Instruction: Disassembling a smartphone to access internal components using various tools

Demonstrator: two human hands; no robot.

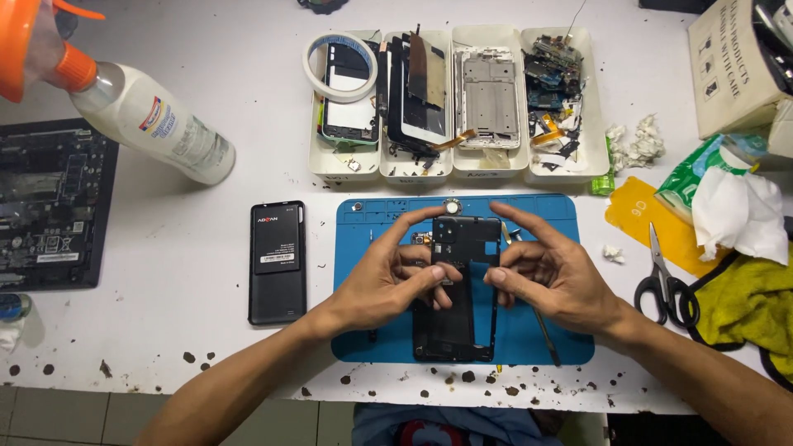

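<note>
Blue silicone repair mat (545, 216) is laid on the white counter (190, 223), and an opened black phone body (457, 289) is held just above it between both hands. The left hand (384, 281) is closed on the phone's left edge, its forefinger stretched to the upper corner beside a small round part (451, 207); the right hand (555, 277) is closed on the right edge, with forefinger and thumb spread along the frame. The grip of each hand is thus clenched on the phone body, apparently so that the frame is steadied from both sides while it is worked on.

The phone body is seen with its back removed: a dark, rectangular shell with cut-outs near the top and a long empty bay below. A thin tool (545, 330) lies on the mat beneath the right hand.

A black battery pack (277, 263) is set just left of the mat. Behind the mat, four white trays (456, 165) hold screens, frames and circuit parts, with a roll of tape (340, 66) on the leftmost. A spray bottle (149, 124) lies at upper left; scissors (665, 285), a yellow cloth (747, 306) and crumpled tissue (739, 211) are kept to the right, within reach.
</note>
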